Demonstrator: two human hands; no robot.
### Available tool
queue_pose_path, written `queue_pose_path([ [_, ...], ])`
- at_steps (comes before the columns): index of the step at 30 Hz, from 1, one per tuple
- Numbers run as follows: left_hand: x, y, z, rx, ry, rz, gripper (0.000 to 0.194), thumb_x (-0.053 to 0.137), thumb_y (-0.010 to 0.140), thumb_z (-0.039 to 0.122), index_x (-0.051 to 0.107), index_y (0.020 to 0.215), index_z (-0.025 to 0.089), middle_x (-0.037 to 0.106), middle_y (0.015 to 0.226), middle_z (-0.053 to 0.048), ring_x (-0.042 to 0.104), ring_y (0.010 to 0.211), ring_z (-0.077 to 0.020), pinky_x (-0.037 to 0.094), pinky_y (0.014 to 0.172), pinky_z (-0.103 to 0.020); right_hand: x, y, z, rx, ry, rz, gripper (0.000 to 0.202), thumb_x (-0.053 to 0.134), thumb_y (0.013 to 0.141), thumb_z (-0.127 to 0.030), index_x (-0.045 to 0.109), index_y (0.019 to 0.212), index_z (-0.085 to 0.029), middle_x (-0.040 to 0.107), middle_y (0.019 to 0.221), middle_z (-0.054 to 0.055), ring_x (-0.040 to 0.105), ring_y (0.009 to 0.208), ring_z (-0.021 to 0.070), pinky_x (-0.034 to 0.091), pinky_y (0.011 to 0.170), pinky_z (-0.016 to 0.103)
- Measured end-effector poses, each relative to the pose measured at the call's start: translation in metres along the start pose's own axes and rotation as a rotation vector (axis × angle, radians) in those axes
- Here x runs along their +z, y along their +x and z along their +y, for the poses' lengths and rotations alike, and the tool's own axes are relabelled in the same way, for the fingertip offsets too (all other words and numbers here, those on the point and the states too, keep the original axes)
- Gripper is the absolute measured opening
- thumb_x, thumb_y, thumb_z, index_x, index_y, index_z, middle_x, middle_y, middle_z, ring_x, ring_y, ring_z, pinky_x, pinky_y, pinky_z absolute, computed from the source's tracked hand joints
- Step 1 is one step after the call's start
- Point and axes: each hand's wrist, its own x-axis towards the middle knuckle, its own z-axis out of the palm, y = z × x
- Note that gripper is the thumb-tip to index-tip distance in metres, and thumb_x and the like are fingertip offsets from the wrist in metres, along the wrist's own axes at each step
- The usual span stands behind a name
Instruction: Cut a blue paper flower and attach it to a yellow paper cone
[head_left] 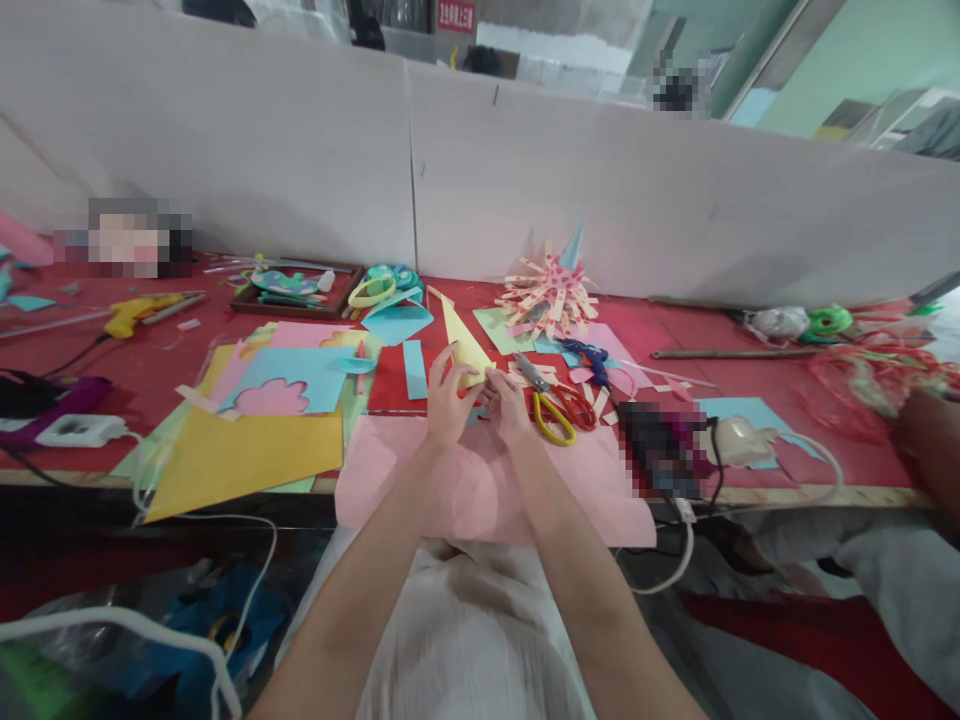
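Note:
A pale yellow paper cone (464, 343) points up and away from me, its wide end between my two hands. My left hand (450, 402) is closed on the cone's left lower side, fingers over the paper. At its right lower edge my right hand (508, 405) pinches the paper, the fingertips partly hidden. Just right of that hand lie scissors with yellow and red handles (553, 415). A pink paper sheet (405, 480) spreads under both wrists. Beyond the hands stands a spiky pink paper piece with a blue cone (571, 250) on top.
Stacked coloured paper (255, 450) lies to the left, near a yellow glue gun (139, 316) and a brown tray (349, 292). Blue-handled scissors (592, 360) and a white plug adapter (739, 441) are on the right. A white partition (300, 160) stands behind. Another person's arm (930, 450) is at far right.

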Motion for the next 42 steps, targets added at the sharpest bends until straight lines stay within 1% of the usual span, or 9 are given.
queue_pose_path([
  [3, 0.0002, 0.0002, 0.0011, -0.014, -0.009, -0.006, 0.006, 0.063, 0.076, 0.021, 0.059, 0.08, 0.021, 0.044, 0.135, -0.008, 0.045, 0.121, -0.0231, 0.034, 0.105, -0.041, 0.0006, -0.0005, -0.0004, 0.006, 0.055, -0.001, 0.023, 0.075, 0.059, -0.029, 0.056, 0.067, -0.02, 0.058, 0.059, -0.007, 0.057, 0.051, 0.0063, 0.049, 0.054, 0.018],
  [7, 0.0002, -0.0001, -0.0004, -0.013, -0.033, -0.018, 0.002, 0.061, 0.077, 0.021, 0.061, 0.078, 0.022, 0.045, 0.133, -0.005, 0.036, 0.129, -0.024, 0.029, 0.109, -0.043, 0.0014, -0.0009, -0.0001, -0.006, 0.04, -0.006, 0.023, 0.075, 0.059, -0.03, 0.055, 0.066, -0.02, 0.057, 0.057, -0.007, 0.057, 0.05, 0.0071, 0.049, 0.054, 0.019],
  [13, -0.0001, 0.0003, -0.0015, -0.016, -0.048, -0.033, 0.005, 0.058, 0.079, 0.024, 0.063, 0.079, 0.026, 0.05, 0.129, -0.003, 0.034, 0.13, -0.0249, 0.027, 0.109, -0.046, 0.0022, 0.0, 0.0024, -0.085, -0.031, 0.016, 0.025, 0.074, 0.057, -0.034, 0.056, 0.065, -0.019, 0.058, 0.059, -0.007, 0.055, 0.051, 0.007, 0.047, 0.055, 0.019],
  [18, -0.0003, 0.0018, -0.0005, -0.062, -0.132, -0.021, 0.006, 0.06, 0.079, 0.031, 0.064, 0.076, 0.026, 0.055, 0.123, -0.003, 0.036, 0.13, -0.0249, 0.024, 0.111, -0.046, 0.0027, -0.0006, 0.0022, -0.099, -0.053, 0.043, 0.025, 0.074, 0.057, -0.034, 0.055, 0.064, -0.02, 0.058, 0.059, -0.006, 0.057, 0.054, 0.0079, 0.048, 0.056, 0.019],
  [24, 0.001, 0.0006, -0.0063, -0.07, -0.114, -0.007, 0.015, 0.055, 0.082, 0.037, 0.063, 0.077, 0.026, 0.054, 0.123, -0.005, 0.036, 0.129, -0.0249, 0.027, 0.11, -0.048, 0.0032, -0.0011, 0.002, -0.08, -0.047, 0.014, 0.026, 0.075, 0.057, -0.035, 0.056, 0.065, -0.02, 0.06, 0.061, -0.005, 0.06, 0.06, 0.0106, 0.05, 0.059, 0.022],
  [29, 0.0003, 0.0008, -0.0057, -0.09, -0.103, 0.056, 0.013, 0.058, 0.08, 0.035, 0.062, 0.074, 0.024, 0.052, 0.125, -0.005, 0.043, 0.122, -0.025, 0.032, 0.105, -0.046, 0.0031, -0.0012, 0.0026, -0.074, -0.06, 0.001, 0.029, 0.076, 0.057, -0.037, 0.054, 0.065, -0.02, 0.061, 0.062, -0.005, 0.06, 0.059, 0.0105, 0.05, 0.057, 0.021],
  [34, -0.0002, 0.0011, -0.0044, -0.1, -0.112, 0.063, 0.011, 0.058, 0.079, 0.034, 0.061, 0.075, 0.024, 0.052, 0.124, -0.006, 0.05, 0.113, -0.0239, 0.034, 0.103, -0.045, 0.0034, -0.0019, 0.0023, -0.062, -0.069, -0.009, 0.03, 0.076, 0.057, -0.039, 0.054, 0.066, -0.02, 0.062, 0.063, -0.005, 0.061, 0.059, 0.0097, 0.049, 0.056, 0.019],
  [42, -0.0001, 0.0006, -0.0062, -0.12, -0.132, 0.089, 0.008, 0.062, 0.077, 0.031, 0.061, 0.075, 0.024, 0.053, 0.12, -0.005, 0.048, 0.116, -0.0237, 0.034, 0.103, -0.044, 0.0032, -0.0018, 0.0037, -0.061, -0.094, -0.021, 0.03, 0.075, 0.058, -0.039, 0.055, 0.068, -0.02, 0.063, 0.065, -0.005, 0.063, 0.062, 0.011, 0.052, 0.06, 0.022],
])
